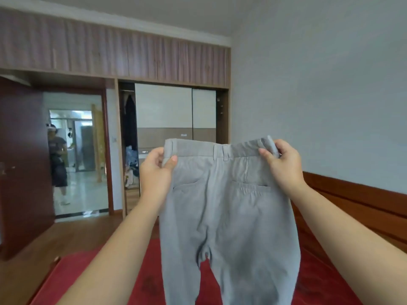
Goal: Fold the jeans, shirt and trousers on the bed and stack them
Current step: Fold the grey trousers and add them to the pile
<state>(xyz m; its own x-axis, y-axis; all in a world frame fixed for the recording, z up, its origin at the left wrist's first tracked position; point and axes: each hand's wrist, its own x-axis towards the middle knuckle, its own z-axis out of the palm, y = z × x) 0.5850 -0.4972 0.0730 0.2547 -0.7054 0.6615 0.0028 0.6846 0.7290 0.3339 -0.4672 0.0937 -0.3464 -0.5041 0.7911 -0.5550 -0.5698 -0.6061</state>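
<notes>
Grey trousers [226, 216] hang upright in front of me, held up by the waistband with the back pockets facing me. My left hand [156, 170] pinches the waistband's left corner. My right hand [282, 164] grips the right corner. The legs drop down past the frame's bottom edge over the red bed cover [145, 280]. No jeans or shirt are in view.
A wooden headboard [356, 208] runs along the right wall. Ahead stands a wardrobe [176, 119] with sliding doors. At the left is an open dark door [22, 168], and a person [57, 164] stands beyond the doorway. Wooden floor [66, 236] lies left of the bed.
</notes>
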